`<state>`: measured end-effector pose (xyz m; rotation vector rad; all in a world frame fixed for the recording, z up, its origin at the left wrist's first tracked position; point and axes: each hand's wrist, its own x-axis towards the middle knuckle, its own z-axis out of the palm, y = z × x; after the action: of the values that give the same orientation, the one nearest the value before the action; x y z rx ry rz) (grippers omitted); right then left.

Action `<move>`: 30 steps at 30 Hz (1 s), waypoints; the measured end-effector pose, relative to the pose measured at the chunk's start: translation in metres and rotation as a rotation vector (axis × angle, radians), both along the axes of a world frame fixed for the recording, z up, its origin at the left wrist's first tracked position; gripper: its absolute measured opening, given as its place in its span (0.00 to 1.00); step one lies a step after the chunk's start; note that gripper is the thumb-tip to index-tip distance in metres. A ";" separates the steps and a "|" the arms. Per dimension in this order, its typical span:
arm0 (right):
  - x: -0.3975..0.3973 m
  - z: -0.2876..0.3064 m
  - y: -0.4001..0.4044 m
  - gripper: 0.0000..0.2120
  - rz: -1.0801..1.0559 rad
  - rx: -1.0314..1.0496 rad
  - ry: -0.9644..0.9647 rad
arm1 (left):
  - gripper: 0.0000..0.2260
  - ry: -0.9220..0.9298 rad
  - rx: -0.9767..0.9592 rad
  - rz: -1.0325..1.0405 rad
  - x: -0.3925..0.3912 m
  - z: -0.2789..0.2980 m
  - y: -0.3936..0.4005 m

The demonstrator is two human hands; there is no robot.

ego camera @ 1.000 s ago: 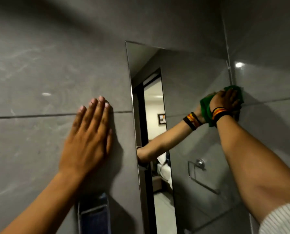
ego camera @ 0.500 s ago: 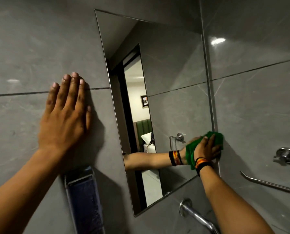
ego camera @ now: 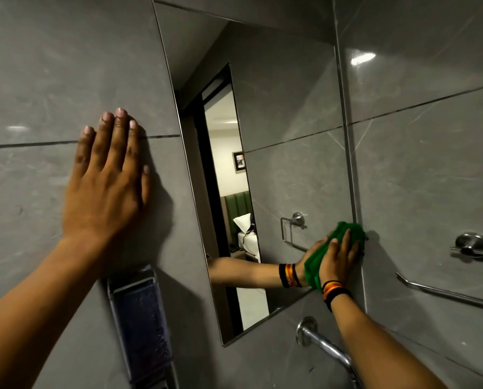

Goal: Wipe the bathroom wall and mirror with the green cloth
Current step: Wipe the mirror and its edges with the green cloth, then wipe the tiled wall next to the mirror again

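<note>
We've dropped a long way down the glass — a second ago the crumpled green cloth [ego camera: 344, 248] was up high on the right edge of the tall frameless wall mirror [ego camera: 276, 136], and now it sits low on that same edge, close to the bottom right corner. That reads to us as one full downward pass along the mirror's right side, so the edge strip looks covered; the middle and left of the glass, and the grey tiled bathroom wall [ego camera: 52, 66], we judge still to come.

The right hand [ego camera: 337, 258] lies spread over the cloth, its grip open and flat, fingers pointing up and pressing the fabric against mirror and corner seam — nothing pinched, only pinned under the palm. A striped wristband [ego camera: 334, 289] sits at the wrist, forearm reaching up from below right.

The left hand [ego camera: 105, 192] stays where it was — palm flat on the wall left of the mirror, fingers together, holding nothing, just bracing us.
</note>
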<state>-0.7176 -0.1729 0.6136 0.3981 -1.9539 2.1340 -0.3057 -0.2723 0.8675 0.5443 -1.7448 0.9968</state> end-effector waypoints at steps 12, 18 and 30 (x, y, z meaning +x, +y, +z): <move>0.213 -0.033 -0.025 0.25 0.048 0.104 0.717 | 0.30 -0.052 0.061 -0.135 0.004 0.002 -0.002; 0.266 -0.031 -0.030 0.25 0.086 0.116 0.802 | 0.30 -0.035 0.066 -0.080 0.001 0.001 -0.007; 0.305 0.050 0.008 0.26 0.376 -0.397 0.527 | 0.32 -0.043 0.057 -0.002 0.016 -0.001 0.013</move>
<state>-0.4123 -0.1649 0.6631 1.1766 -1.2060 2.2453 -0.2901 -0.2596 0.8664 0.5609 -1.8167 0.9659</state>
